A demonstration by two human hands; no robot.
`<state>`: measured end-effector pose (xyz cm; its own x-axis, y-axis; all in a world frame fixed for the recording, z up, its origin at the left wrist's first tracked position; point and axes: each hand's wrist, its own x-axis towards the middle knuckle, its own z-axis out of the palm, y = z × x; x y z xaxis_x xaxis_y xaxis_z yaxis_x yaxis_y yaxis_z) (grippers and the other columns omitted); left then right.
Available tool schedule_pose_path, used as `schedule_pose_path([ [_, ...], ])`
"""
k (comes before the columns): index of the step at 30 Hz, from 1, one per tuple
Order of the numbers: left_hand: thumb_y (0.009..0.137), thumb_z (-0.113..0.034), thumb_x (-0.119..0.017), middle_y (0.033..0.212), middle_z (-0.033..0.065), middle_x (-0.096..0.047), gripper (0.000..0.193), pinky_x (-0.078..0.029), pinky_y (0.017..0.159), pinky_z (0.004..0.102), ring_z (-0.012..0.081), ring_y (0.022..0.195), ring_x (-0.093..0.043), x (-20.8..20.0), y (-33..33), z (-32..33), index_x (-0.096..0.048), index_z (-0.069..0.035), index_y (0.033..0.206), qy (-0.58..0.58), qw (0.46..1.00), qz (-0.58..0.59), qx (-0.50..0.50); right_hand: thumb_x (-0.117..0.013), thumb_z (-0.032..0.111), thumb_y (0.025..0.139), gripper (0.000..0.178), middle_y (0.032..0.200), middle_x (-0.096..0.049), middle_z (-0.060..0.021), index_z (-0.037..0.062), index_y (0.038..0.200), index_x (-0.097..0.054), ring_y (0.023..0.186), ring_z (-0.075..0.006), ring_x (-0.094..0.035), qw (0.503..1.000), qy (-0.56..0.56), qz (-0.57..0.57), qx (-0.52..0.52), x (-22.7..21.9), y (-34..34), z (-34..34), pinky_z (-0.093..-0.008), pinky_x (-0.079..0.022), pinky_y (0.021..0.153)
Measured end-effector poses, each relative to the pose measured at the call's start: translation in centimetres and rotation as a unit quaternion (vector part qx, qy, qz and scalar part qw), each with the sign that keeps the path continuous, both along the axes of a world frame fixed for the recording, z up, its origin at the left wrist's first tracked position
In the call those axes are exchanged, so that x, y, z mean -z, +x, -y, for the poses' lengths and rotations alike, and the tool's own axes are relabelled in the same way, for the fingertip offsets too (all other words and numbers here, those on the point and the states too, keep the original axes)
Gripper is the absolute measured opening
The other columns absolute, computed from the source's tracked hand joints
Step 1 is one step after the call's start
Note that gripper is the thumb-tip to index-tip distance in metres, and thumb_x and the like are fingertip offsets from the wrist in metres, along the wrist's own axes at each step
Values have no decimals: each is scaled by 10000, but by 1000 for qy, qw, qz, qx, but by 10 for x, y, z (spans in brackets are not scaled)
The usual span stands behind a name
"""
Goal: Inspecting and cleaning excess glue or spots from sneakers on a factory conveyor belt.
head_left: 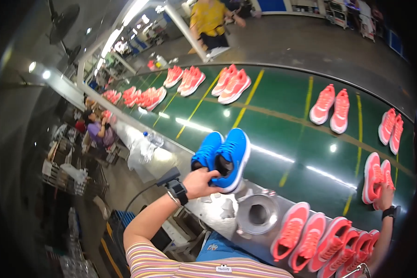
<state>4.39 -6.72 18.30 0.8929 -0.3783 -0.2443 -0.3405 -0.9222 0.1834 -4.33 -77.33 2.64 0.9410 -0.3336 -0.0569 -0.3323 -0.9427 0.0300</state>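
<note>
- Left hand (201, 184) grasps blue lace-up sneakers (235, 150), chunky-soled, over the near edge of the conveyor belt (271, 132).
- Right hand (383, 199) touches coral sneakers (371, 178) there; whether gripping, I cannot tell.
- Conveyor belt: glossy green, yellow-striped.
- Grey workshop floor (282, 41) beyond.

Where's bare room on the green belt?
The belt is bare between the blue shoes and the coral pair at your right hand, also behind the blue shoes. Crowded: the near right, with its shoe row; the belt's far left, with shoe clusters.
</note>
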Motion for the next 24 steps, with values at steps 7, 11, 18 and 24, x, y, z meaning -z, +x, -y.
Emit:
schedule_pose_path([
  [7, 682, -444, -672, 832, 172, -565, 400, -477, 659, 423, 320, 787, -584, 82, 46, -225, -578, -167, 955, 61, 998, -28, 20, -559, -27, 710, 408, 1049, -541, -110, -6, 1113, -504, 949, -217, -517, 946, 254, 173, -107, -171, 75, -292, -302, -388, 880],
  [11, 678, -387, -685, 827, 160, -550, 374, -438, 660, 435, 315, 790, -565, 150, 45, -318, -574, -186, 972, 35, 998, -12, 43, -629, -51, 610, 416, 984, -579, -103, 23, 1015, -567, 940, -227, -546, 903, 341, 66, -253, -184, 99, -576, -323, -417, 840],
  [18, 715, -109, -651, 1003, 200, -527, 556, -440, 774, 379, 343, 899, -528, 158, 45, -382, -430, -56, 1222, -304, 951, 24, -60, -755, 275, 699, 742, 1152, -504, -191, -13, 1268, -376, 1065, -226, -521, 746, 658, -106, 14, 6, 115, -817, -329, -443, 870],
  [24, 713, -94, -641, 994, 161, -561, 634, -435, 811, 313, 228, 901, -545, 238, 75, -397, -349, 66, 1253, -486, 817, -167, -260, -641, 20, 684, 634, 978, -566, -127, -53, 1254, -373, 915, -147, -542, 739, 666, 68, 78, 73, 138, -883, -302, -447, 782],
])
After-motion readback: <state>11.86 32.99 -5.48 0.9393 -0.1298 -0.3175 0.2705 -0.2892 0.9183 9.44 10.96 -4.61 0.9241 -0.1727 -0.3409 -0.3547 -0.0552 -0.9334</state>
